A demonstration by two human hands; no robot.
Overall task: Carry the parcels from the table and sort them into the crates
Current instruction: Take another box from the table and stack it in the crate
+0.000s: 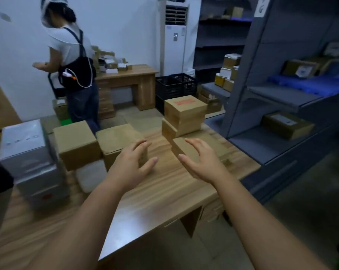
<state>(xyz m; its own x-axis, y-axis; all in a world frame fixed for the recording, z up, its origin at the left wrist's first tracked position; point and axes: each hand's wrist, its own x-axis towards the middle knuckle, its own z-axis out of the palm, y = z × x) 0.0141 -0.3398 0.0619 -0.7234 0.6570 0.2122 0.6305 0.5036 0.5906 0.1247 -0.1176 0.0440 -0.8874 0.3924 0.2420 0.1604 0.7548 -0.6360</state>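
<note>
Reaching status: both hands extend over the wooden table [164, 191], empty, none of the parcels taken up yet.
Left hand [132, 162]: fingers spread and relaxed, holding nothing; fingertips lie at the near right corner of the mid-left plain brown cardboard box [118, 141]; contact cannot be told.
Right hand [200, 159]: fingers spread and slightly curved, holding nothing, hovering over the low flat brown cardboard box [186, 148] at mid-right.
Near left: silver-grey glossy cartons [28, 152] stacked at the table's left edge, blurred.
Mid left: second plain brown cardboard box [75, 143], just beside the first.
Far right of table: stack of brown cardboard boxes with a red label on top [185, 112], behind the flat box.
Handling judgement: corrugated walls look stiff and matt, so slip is unlikely; weight unknown, likely light to moderate; corners may crush.
Hold points: palms on two opposite side faces, low, fingers under the base edge.
Far: black plastic lattice crates [176, 86] on the floor beyond the table, well apart.
Far left: a person in an apron [73, 55] stands facing away.
</note>
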